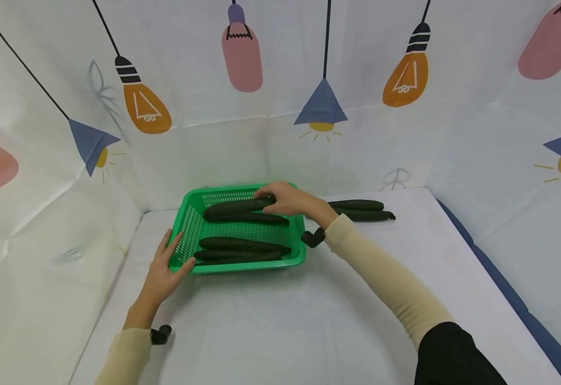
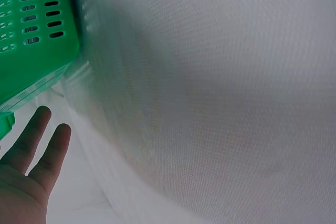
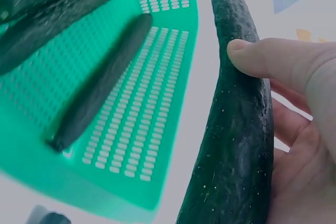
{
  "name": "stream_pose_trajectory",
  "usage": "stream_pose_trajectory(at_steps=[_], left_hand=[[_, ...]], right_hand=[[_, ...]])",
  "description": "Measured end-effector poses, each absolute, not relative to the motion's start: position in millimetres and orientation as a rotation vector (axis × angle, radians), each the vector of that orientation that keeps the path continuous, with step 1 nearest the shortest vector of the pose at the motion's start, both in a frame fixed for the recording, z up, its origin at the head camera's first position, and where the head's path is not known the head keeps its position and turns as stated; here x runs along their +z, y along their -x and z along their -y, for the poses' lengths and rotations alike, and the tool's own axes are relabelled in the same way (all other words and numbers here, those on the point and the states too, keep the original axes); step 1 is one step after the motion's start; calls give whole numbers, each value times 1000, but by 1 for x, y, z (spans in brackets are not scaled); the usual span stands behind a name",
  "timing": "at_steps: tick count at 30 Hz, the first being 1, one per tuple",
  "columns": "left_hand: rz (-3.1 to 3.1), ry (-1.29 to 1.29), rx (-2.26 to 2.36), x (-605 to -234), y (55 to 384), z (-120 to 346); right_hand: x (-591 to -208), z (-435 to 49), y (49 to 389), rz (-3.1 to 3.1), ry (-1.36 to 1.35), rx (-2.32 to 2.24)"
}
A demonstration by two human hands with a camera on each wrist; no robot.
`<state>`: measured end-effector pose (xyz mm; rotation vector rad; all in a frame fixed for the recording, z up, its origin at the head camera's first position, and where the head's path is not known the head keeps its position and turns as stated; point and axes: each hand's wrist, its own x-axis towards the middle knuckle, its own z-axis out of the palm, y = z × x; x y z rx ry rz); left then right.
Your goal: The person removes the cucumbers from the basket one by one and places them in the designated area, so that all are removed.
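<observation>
Apparently mid-transfer, the right hand [image 1: 289, 200] pinches a cucumber [image 3: 231, 129]; the left hand [image 1: 162, 272], fingers spread, borders the basket [image 1: 244, 230]. Gentle lowering seems called for.

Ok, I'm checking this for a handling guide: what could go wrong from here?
The right hand grips one cucumber near one end, so its free end might dip and knock the lone cucumber at the far side of the green basket. The right forearm passes before two cucumbers on the table and could nudge them.
</observation>
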<state>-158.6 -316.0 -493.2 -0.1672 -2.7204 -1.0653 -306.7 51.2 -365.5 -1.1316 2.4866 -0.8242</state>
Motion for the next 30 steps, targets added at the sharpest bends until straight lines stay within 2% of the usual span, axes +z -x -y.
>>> stream_pose_trajectory(at_steps=[15, 30], left_hand=[[2746, 175, -1048, -491, 157, 318], [2749, 188, -1048, -491, 157, 317]], right_hand=[[-359, -117, 280, -2593, 1053, -891], [-377, -190, 271, -2696, 902, -957]])
